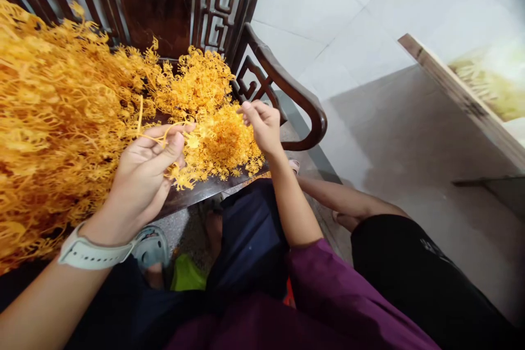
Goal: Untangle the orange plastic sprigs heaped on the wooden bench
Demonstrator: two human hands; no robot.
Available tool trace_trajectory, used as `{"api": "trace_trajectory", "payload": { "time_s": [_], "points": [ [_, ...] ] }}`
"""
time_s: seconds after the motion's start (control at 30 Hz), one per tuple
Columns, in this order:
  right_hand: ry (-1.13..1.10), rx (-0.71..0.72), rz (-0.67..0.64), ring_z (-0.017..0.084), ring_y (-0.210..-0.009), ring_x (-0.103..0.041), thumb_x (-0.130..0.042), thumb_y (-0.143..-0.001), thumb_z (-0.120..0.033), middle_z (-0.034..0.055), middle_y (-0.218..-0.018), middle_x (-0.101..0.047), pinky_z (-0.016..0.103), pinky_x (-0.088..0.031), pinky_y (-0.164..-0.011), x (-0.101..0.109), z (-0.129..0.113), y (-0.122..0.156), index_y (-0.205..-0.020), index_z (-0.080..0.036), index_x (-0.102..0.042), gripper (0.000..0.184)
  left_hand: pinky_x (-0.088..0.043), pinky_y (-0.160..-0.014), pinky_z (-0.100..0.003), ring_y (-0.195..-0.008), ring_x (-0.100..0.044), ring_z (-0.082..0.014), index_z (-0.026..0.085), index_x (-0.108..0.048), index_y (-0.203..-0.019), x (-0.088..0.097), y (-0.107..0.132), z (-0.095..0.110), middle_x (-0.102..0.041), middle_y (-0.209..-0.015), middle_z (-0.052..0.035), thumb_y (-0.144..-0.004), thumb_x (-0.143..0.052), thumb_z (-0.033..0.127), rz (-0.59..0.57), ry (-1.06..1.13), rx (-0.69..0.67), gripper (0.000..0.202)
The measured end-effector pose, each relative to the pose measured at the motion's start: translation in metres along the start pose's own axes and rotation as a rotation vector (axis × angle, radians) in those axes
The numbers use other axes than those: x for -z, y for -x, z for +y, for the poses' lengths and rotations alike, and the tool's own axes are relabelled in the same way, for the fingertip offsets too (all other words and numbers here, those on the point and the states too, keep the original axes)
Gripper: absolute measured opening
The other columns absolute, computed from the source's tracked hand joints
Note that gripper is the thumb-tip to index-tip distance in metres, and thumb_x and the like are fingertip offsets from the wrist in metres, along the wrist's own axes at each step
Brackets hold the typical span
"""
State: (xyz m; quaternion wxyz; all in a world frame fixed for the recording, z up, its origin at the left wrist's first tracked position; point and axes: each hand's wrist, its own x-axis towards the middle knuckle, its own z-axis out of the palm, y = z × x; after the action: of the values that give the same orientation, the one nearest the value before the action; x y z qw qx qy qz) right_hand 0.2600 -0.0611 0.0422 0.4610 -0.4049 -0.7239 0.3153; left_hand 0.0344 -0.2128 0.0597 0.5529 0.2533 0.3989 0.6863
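My left hand, with a pale watch strap at the wrist, is closed on a thin yellow plastic flower stem. The stem bends over the fingers, and one end sticks up beside the knuckles. My right hand is pinched above the right edge of a small heap of yellow plastic flower pieces. Whatever lies between its fingertips is too small to make out. A far larger mass of yellow plastic flower sprigs fills the left side, close to my left hand.
The pieces lie on a dark carved wooden bench with a curved armrest at its right end. A wooden board juts in at the right. Another person's leg is close by my right side. Below are a green object and a slipper.
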Motion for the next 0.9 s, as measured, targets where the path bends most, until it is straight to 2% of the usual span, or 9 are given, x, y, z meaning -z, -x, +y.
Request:
{"api": "trace_trajectory", "payload": {
  "time_s": [0.1, 0.17, 0.3, 0.4, 0.47, 0.53, 0.6, 0.73, 0.9],
  "points": [
    [-0.325, -0.119, -0.411, 0.011, -0.066, -0.066, -0.062, -0.103, -0.062, 0.0019, -0.076, -0.072, 0.024, -0.051, -0.06, -0.027, -0.035, 0.023, -0.086, -0.017, -0.076, 0.05, -0.057, -0.065, -0.019, -0.083, -0.07, -0.0114, 0.018, -0.079, -0.09, 0.0, 0.0, -0.007, -0.08, -0.116, -0.008, -0.065, -0.104, 0.023, 0.059, -0.016, -0.067, 0.036],
    [-0.493, -0.151, -0.539, 0.01, -0.067, -0.069, -0.066, -0.101, -0.063, 0.002, -0.083, -0.074, 0.022, -0.053, -0.057, -0.047, -0.049, 0.035, -0.097, -0.016, -0.075, 0.048, -0.063, -0.078, -0.024, -0.094, -0.075, -0.0152, 0.021, -0.079, -0.09, 0.0, 0.001, -0.014, -0.08, -0.11, -0.0056, -0.062, -0.105, 0.021, 0.075, -0.046, -0.093, 0.038],
    [-0.645, -0.153, -0.386, 0.006, -0.064, -0.061, -0.08, -0.094, -0.055, -0.0024, -0.083, -0.067, 0.019, -0.051, -0.058, -0.075, -0.057, 0.043, -0.098, -0.017, -0.065, 0.041, -0.063, -0.082, -0.027, -0.083, -0.073, -0.0132, 0.021, -0.081, -0.092, 0.001, 0.007, -0.027, -0.08, -0.095, -0.0007, -0.065, -0.101, 0.015, 0.061, -0.154, -0.126, 0.035],
    [-0.659, -0.174, -0.323, 0.007, -0.066, -0.056, -0.085, -0.089, -0.055, -0.004, -0.081, -0.062, 0.019, -0.047, -0.058, -0.076, -0.056, 0.04, -0.095, -0.02, -0.057, 0.045, -0.061, -0.082, -0.026, -0.084, -0.072, -0.0138, 0.021, -0.08, -0.089, -0.001, 0.014, -0.027, -0.079, -0.093, 0.0001, -0.067, -0.1, 0.016, 0.049, -0.137, -0.1, 0.03],
    [-0.64, -0.219, -0.292, 0.008, -0.068, -0.052, -0.085, -0.09, -0.051, -0.0048, -0.08, -0.056, 0.02, -0.046, -0.057, -0.069, -0.058, 0.038, -0.096, -0.022, -0.055, 0.041, -0.061, -0.089, -0.029, -0.092, -0.074, -0.0181, 0.02, -0.079, -0.081, -0.002, 0.017, -0.023, -0.076, -0.086, -0.002, -0.08, -0.094, 0.033, 0.028, -0.087, -0.046, 0.02],
    [-0.627, -0.269, -0.272, 0.009, -0.069, -0.05, -0.084, -0.092, -0.044, -0.0045, -0.082, -0.051, 0.021, -0.046, -0.059, -0.061, -0.062, 0.039, -0.095, -0.024, -0.054, 0.036, -0.061, -0.094, -0.034, -0.096, -0.075, -0.0223, 0.02, -0.074, -0.069, -0.002, 0.018, -0.019, -0.069, -0.073, -0.0045, -0.095, -0.077, 0.056, 0.009, -0.071, 0.036, 0.045],
    [-0.641, -0.291, -0.326, 0.01, -0.07, -0.049, -0.084, -0.093, -0.04, -0.0037, -0.083, -0.05, 0.021, -0.047, -0.06, -0.056, -0.066, 0.044, -0.094, -0.024, -0.055, 0.033, -0.061, -0.09, -0.034, -0.088, -0.074, -0.022, 0.02, -0.066, -0.058, -0.002, 0.017, -0.018, -0.064, -0.067, -0.0055, -0.101, -0.063, 0.066, 0.011, -0.098, 0.087, 0.064],
    [-0.663, -0.284, -0.539, 0.012, -0.07, -0.053, -0.079, -0.097, -0.045, -0.0015, -0.083, -0.055, 0.024, -0.049, -0.061, -0.057, -0.071, 0.058, -0.094, -0.023, -0.06, 0.029, -0.052, -0.063, -0.027, -0.064, -0.063, -0.0138, 0.019, -0.07, -0.073, -0.001, 0.014, -0.022, -0.069, -0.073, -0.0019, -0.093, -0.083, 0.051, -0.014, -0.19, 0.04, 0.039],
    [-0.665, -0.313, -0.453, 0.011, -0.068, -0.05, -0.076, -0.1, -0.048, -0.0027, -0.081, -0.054, 0.022, -0.045, -0.058, -0.06, -0.07, 0.059, -0.094, -0.024, -0.055, 0.032, -0.047, -0.064, -0.025, -0.064, -0.059, -0.0109, 0.019, -0.08, -0.087, 0.004, 0.009, -0.018, -0.071, -0.078, 0.0002, -0.091, -0.087, 0.031, -0.012, -0.309, -0.055, 0.015]
  ]
}}
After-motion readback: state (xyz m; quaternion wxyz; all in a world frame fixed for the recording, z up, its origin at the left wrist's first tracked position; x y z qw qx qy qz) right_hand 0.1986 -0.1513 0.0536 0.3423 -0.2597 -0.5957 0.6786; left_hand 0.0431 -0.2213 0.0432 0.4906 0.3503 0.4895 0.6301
